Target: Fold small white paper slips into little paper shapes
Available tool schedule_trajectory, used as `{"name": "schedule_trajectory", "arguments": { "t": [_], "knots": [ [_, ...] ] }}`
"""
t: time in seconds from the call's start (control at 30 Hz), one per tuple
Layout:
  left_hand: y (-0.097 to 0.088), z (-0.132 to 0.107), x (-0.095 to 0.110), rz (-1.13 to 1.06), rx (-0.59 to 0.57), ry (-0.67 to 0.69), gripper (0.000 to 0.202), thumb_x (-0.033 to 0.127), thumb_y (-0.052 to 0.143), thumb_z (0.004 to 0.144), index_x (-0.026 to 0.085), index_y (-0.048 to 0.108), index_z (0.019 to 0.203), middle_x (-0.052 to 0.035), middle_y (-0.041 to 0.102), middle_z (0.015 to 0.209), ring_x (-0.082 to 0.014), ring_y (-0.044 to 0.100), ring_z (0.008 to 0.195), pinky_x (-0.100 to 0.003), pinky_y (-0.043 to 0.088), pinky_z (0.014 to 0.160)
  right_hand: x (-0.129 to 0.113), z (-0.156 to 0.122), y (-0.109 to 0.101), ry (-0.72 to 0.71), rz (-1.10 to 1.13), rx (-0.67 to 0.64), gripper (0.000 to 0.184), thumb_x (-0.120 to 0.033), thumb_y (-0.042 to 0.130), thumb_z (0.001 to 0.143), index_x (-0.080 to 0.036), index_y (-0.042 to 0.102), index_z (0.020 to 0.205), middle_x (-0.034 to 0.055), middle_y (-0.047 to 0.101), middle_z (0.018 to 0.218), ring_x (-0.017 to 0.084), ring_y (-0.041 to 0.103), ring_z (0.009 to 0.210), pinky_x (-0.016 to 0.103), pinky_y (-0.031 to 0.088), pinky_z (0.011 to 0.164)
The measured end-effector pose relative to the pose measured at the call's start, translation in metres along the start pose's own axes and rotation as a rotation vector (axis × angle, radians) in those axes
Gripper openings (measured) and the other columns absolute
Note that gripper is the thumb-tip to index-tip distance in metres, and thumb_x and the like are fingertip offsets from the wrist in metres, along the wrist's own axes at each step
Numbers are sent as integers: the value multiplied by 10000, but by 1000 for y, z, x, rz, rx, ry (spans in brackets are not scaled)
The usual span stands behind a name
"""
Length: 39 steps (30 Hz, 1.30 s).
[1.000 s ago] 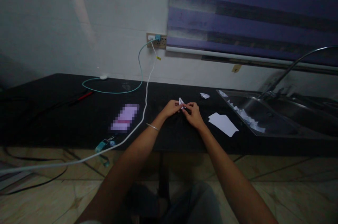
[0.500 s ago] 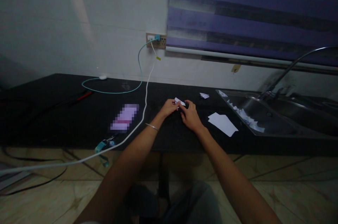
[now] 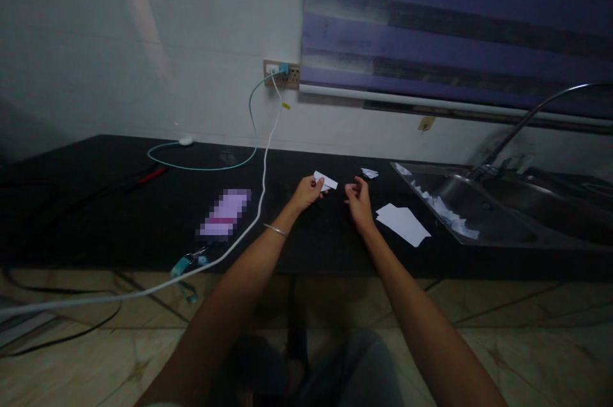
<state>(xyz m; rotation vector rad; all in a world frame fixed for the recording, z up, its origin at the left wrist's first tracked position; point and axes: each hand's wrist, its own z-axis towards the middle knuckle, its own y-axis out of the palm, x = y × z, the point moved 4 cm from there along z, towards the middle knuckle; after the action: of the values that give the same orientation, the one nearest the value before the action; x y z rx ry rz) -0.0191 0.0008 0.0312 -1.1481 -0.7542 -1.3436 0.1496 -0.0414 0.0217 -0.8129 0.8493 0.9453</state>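
**Left hand pinches small folded paper over black table, right hand empty beside it**

Left hand (image 3: 308,190) is closed on a small white folded paper (image 3: 325,181), pinched at its left end between thumb and fingers; the paper sticks out to the right, held just above the black table (image 3: 119,215), roughly mid-length and toward the back edge. A thin bangle (image 3: 276,229) sits on the left wrist. Right hand (image 3: 358,198) is near the left one but apart from it, not touching the paper; fingers loosely curled, nothing visibly in it, thumb and fingertips close together.

A flat white paper sheet (image 3: 402,224) lies on the table just right of the right hand, near the sink. A small crumpled paper scrap (image 3: 370,172) lies behind the right hand, toward the back edge. The steel sink (image 3: 507,215) is set into the right end of the table, with torn white paper bits (image 3: 443,207) along its left wall and a curved faucet (image 3: 531,116) over it.

Left of the hands: a blurred pinkish flat object (image 3: 226,212), a white cable (image 3: 261,183) running from the wall socket (image 3: 280,73) across the table and off the front edge, and a teal cable (image 3: 205,164) looping near the back edge. A red pen-like item (image 3: 152,174) lies toward the left end. A teal clip (image 3: 189,261) sits at the front edge. Purple blinds (image 3: 454,30) hang on the wall above the sink side.
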Motion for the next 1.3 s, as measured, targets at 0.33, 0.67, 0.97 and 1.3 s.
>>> {"name": "schedule_trajectory", "arguments": {
  "t": [0.33,0.67,0.97,1.3],
  "knots": [
    [16,-11,-1,283,-180,231,366,408,434,948,104,616,856,-41,626,747,-130,533,651,-228,398,609,-10,-6,10,61,87,-282,428,-591,669,747,-167,644,690,5,606,602,133,523,552,245,380,530],
    [18,-12,-4,100,-273,171,443,531,434,930,119,581,859,-19,598,709,-126,562,638,-221,423,604,-11,-8,9,23,42,-335,479,-628,630,780,-178,592,621,-13,560,532,110,448,469,237,306,468],
    [8,-7,4,36,-142,113,470,512,348,974,157,518,718,10,537,628,-106,488,564,-220,391,557,-8,-6,7,-8,70,-335,406,-570,652,775,-171,640,696,21,658,627,141,558,552,250,408,554],
    [3,-9,13,18,-59,189,423,540,489,912,162,514,725,27,485,648,-96,444,601,-214,359,568,-12,-9,3,-42,-2,-320,392,-539,636,807,-167,650,682,42,679,623,141,566,531,248,402,544]
  ]
}}
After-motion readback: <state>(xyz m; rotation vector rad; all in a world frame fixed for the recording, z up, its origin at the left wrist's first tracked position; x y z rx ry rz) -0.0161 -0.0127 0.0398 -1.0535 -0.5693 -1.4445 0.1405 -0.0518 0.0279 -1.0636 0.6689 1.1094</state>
